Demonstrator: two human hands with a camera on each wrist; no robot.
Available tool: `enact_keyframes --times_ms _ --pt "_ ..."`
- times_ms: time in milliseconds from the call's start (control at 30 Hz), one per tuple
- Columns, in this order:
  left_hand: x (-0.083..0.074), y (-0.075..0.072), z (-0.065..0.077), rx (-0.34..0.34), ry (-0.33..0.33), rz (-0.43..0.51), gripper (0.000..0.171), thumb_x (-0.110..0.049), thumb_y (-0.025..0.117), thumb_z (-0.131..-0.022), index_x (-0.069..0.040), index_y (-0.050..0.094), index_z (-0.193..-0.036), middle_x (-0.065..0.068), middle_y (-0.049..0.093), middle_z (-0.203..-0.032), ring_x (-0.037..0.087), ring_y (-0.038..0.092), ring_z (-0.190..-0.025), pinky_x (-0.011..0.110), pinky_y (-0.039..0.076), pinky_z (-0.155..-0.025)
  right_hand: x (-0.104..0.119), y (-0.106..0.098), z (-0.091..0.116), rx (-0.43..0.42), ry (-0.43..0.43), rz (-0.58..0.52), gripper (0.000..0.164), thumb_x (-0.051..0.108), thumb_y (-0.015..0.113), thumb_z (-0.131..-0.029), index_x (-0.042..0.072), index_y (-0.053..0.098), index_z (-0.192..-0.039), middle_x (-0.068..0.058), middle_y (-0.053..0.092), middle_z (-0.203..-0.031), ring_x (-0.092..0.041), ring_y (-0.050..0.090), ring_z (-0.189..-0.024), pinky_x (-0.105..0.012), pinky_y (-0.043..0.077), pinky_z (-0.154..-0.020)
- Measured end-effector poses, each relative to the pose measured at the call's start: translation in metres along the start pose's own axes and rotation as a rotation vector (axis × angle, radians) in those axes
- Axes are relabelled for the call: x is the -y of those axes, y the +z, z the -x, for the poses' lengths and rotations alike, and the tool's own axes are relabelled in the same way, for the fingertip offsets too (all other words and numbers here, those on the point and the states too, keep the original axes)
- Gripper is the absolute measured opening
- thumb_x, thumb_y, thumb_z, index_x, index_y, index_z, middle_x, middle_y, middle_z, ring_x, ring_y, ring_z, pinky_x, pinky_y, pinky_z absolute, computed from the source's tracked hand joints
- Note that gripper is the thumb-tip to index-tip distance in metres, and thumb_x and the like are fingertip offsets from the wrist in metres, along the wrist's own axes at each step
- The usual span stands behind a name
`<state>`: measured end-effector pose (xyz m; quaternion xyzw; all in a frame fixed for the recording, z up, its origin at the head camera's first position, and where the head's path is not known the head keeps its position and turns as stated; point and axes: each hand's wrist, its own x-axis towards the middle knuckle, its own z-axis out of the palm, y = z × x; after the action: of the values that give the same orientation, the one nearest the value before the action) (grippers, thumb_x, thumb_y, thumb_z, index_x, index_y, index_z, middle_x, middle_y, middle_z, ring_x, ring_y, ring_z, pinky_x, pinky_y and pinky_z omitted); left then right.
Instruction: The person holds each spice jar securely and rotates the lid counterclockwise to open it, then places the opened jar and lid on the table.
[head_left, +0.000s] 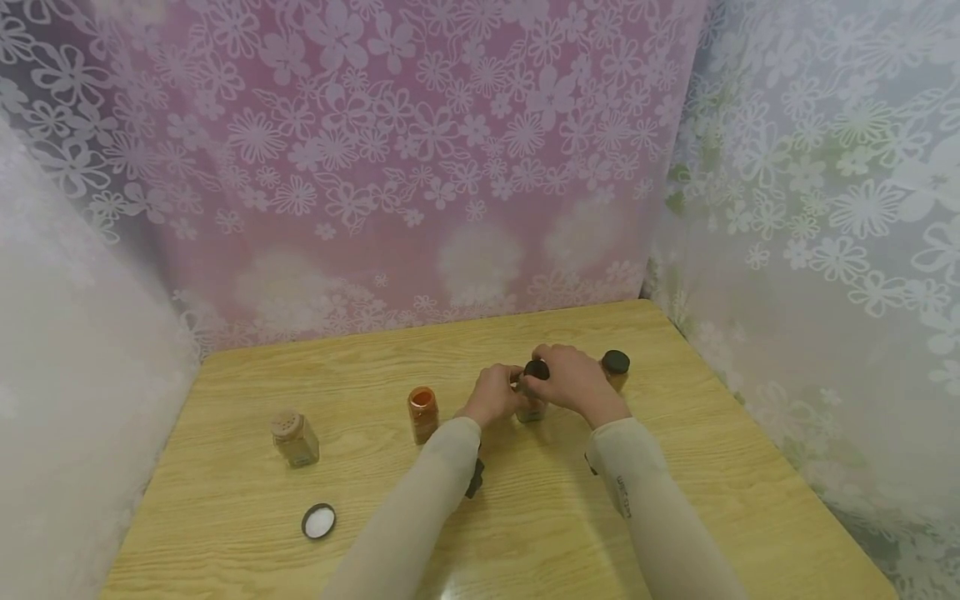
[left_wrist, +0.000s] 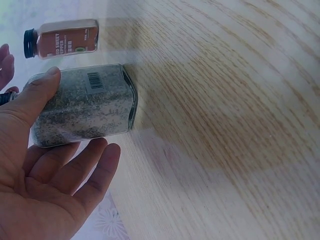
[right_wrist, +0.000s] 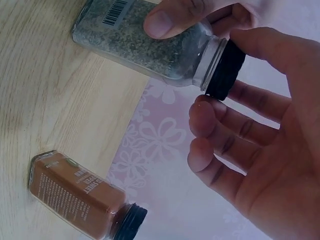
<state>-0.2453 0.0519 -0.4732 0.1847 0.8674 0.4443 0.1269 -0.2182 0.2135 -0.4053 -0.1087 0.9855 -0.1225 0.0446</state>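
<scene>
Left wrist: left grip [left_wrist: 35, 197] holds speckled jar [left_wrist: 82, 107]; right grip [left_wrist: 6, 69], pinching its cap [right_wrist: 226, 70], mostly cut off

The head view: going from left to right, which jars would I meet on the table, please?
Beige-topped shaker jar, orange jar, clear jar held by the left hand, dark-capped jar at the right end.

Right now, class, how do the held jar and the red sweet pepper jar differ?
The held jar contains grey-green flakes; the red sweet pepper jar contains reddish-brown powder. The left hand grips the held jar and the right hand pinches its black cap, while the red sweet pepper jar stands on the table with no hand on it. Both are clear, black-capped containers.
</scene>
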Motion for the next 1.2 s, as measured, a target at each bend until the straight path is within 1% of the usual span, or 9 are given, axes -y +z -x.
enact_keyframes --times_ms 67,233,300,433,567,733,867,1000,1200 --pt "0.0001 -0.0001 0.0004 -0.003 0.002 0.0 0.051 -0.03 0.09 -0.087 -0.014 0.074 -0.133 0.005 0.074 -0.135 0.028 0.067 -0.126 0.045 0.056 -0.107 0.0003 -0.0001 0.0012 0.001 0.006 0.02 0.054 0.042 0.069 -0.102 0.007 0.061 -0.143 -0.018 0.071 -0.126 -0.036 0.071 -0.107 -0.054 0.061 -0.085" --pt "0.0004 -0.0004 0.002 0.001 0.009 0.002 0.053 -0.029 0.09 -0.087 -0.012 0.073 -0.134 0.007 0.073 -0.135 0.028 0.069 -0.122 0.044 0.058 -0.104 0.0011 0.0003 0.0024 -0.005 0.04 0.02 0.052 0.052 0.068 -0.101 0.009 0.067 -0.13 -0.013 0.074 -0.112 -0.028 0.07 -0.088 -0.043 0.058 -0.068" --pt "0.0004 -0.0003 0.0022 0.003 0.011 -0.001 0.053 -0.029 0.089 -0.087 -0.012 0.073 -0.135 0.007 0.073 -0.135 0.027 0.069 -0.122 0.044 0.058 -0.104 0.0007 0.0012 0.0021 -0.01 0.03 0.006 0.048 0.049 0.068 -0.102 0.008 0.069 -0.125 -0.012 0.073 -0.107 -0.026 0.068 -0.084 -0.042 0.057 -0.067" --pt "0.0002 0.0003 0.0018 0.002 0.014 -0.005 0.051 -0.029 0.089 -0.088 -0.013 0.073 -0.134 0.006 0.074 -0.133 0.026 0.068 -0.122 0.044 0.057 -0.105 -0.0001 0.0028 0.0027 -0.02 -0.011 -0.004 0.045 0.04 0.068 -0.103 0.005 0.067 -0.131 -0.017 0.072 -0.118 -0.032 0.071 -0.098 -0.049 0.06 -0.081" --pt "0.0008 0.001 0.0012 0.004 0.013 -0.011 0.048 -0.029 0.089 -0.088 -0.013 0.075 -0.131 0.004 0.076 -0.13 0.024 0.068 -0.117 0.044 0.057 -0.104 0.0 0.0034 0.0036 -0.014 -0.013 0.001 0.053 0.038 0.068 -0.103 0.004 0.06 -0.143 -0.022 0.067 -0.133 -0.04 0.069 -0.113 -0.058 0.058 -0.094" --pt "0.0014 0.0021 0.0008 0.009 0.012 -0.016 0.051 -0.03 0.089 -0.088 -0.013 0.073 -0.134 0.005 0.074 -0.132 0.025 0.069 -0.118 0.043 0.059 -0.102 -0.0009 0.0038 0.004 -0.02 0.037 0.023 0.061 0.052 0.066 -0.102 0.006 0.061 -0.142 -0.021 0.07 -0.129 -0.038 0.071 -0.103 -0.053 0.062 -0.079" --pt "0.0015 0.0023 0.0 0.004 0.019 -0.013 0.053 -0.03 0.089 -0.088 -0.013 0.072 -0.135 0.006 0.073 -0.135 0.027 0.069 -0.123 0.043 0.059 -0.103 -0.0014 0.0038 0.003 -0.033 0.031 0.009 0.05 0.05 0.066 -0.102 0.007 0.068 -0.128 -0.014 0.073 -0.112 -0.029 0.07 -0.088 -0.044 0.059 -0.069" --pt "0.0019 0.0022 -0.0005 -0.003 0.025 -0.013 0.05 -0.029 0.089 -0.087 -0.014 0.074 -0.133 0.005 0.074 -0.133 0.026 0.068 -0.123 0.044 0.058 -0.105 -0.0014 0.0041 0.0026 -0.041 -0.003 -0.023 0.043 0.041 0.067 -0.103 0.006 0.068 -0.129 -0.015 0.071 -0.115 -0.029 0.069 -0.092 -0.047 0.059 -0.077" --pt "0.0018 0.0012 0.0004 -0.002 0.02 -0.001 0.05 -0.028 0.089 -0.088 -0.014 0.074 -0.133 0.005 0.073 -0.136 0.029 0.066 -0.13 0.048 0.055 -0.11 -0.0027 0.0068 0.0042 -0.041 -0.02 -0.032 0.047 0.037 0.064 -0.104 0.006 0.063 -0.139 -0.021 0.067 -0.127 -0.038 0.069 -0.105 -0.056 0.059 -0.09"
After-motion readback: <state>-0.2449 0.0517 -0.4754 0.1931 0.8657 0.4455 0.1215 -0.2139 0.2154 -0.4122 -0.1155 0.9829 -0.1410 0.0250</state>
